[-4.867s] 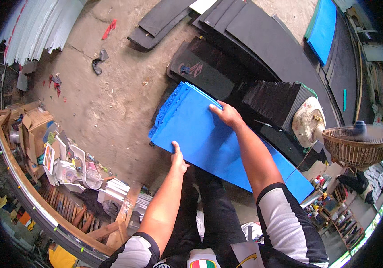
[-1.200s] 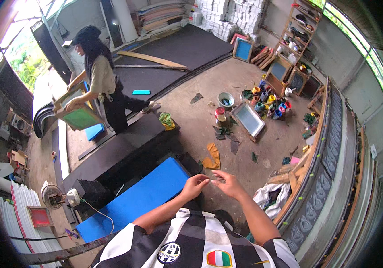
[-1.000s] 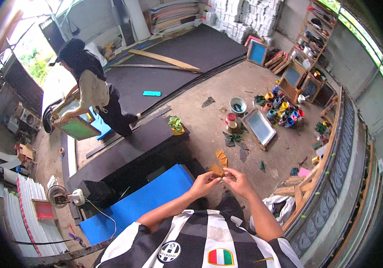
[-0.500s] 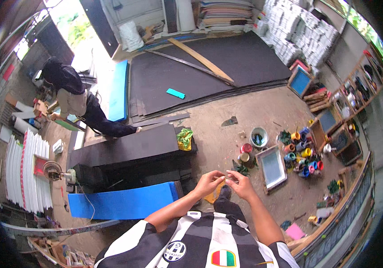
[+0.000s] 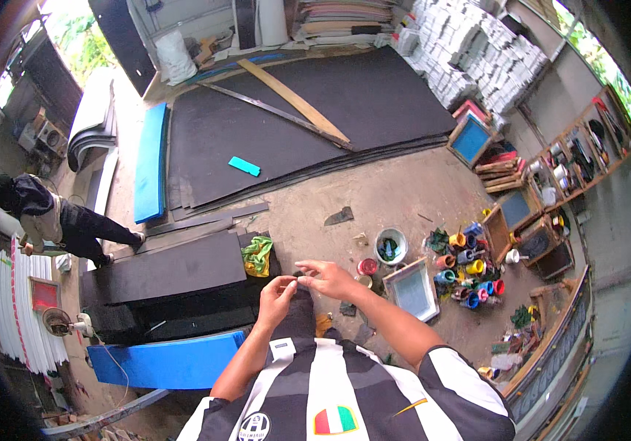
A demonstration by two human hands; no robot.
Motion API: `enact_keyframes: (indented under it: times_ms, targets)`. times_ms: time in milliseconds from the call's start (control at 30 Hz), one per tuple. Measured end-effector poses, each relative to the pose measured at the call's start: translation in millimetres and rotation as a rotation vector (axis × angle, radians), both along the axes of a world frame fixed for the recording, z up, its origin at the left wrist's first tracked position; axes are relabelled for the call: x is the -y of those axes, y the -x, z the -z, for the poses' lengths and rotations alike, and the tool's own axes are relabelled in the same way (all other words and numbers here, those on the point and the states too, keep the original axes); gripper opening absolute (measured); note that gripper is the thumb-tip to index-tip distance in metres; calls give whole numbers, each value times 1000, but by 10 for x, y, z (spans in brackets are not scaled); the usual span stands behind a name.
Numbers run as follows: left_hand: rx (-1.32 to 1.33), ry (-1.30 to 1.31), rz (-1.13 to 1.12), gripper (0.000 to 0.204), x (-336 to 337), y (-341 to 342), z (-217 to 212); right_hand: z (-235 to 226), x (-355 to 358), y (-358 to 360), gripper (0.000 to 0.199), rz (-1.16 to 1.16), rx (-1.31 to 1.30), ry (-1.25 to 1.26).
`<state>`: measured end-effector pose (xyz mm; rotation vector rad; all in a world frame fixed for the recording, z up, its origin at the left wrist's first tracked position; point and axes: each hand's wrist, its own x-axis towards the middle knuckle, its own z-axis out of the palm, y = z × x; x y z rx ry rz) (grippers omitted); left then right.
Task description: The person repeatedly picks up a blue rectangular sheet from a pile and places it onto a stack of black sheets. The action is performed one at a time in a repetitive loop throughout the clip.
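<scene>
Both my hands meet in front of my chest, fingertips close together. My left hand [image 5: 277, 300] is closed, thumb and fingers pinched; anything between them is too small to make out. From the right, my right hand [image 5: 328, 280] reaches across with fingers stretched out and slightly apart, its tips touching or nearly touching the left ones. I see no object in it. Just beyond the left hand, a yellow-green cloth [image 5: 257, 256] lies on the end of a stack of black sheets [image 5: 168, 268]. A blue sheet stack [image 5: 168, 361] sits nearer to me on the left.
Paint pots [image 5: 473, 266] and a white bucket [image 5: 391, 245] stand on the floor to the right, beside a framed screen [image 5: 412, 290]. Large black sheets [image 5: 308, 117] cover the floor ahead. At left, a person [image 5: 54, 220] stands near a fan [image 5: 58, 322] and white panels [image 5: 18, 309].
My view has turned rightward, so most things sit further left. My right hand has moved over the left fingertips. The person at left has turned and stepped toward the white panels.
</scene>
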<state>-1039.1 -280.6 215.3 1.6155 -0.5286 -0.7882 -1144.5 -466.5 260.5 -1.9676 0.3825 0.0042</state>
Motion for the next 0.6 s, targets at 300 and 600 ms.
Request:
enact_keyframes:
  times_ms: [300,600]
  targets:
    - [84,-14,-27,31,815,-1450,-206,-164,905,-1708,49,-182,43,56]
    - [163,-46,-230,32,1473,-2838,-375,-57,1713,-3327,47,-330,-35,-72]
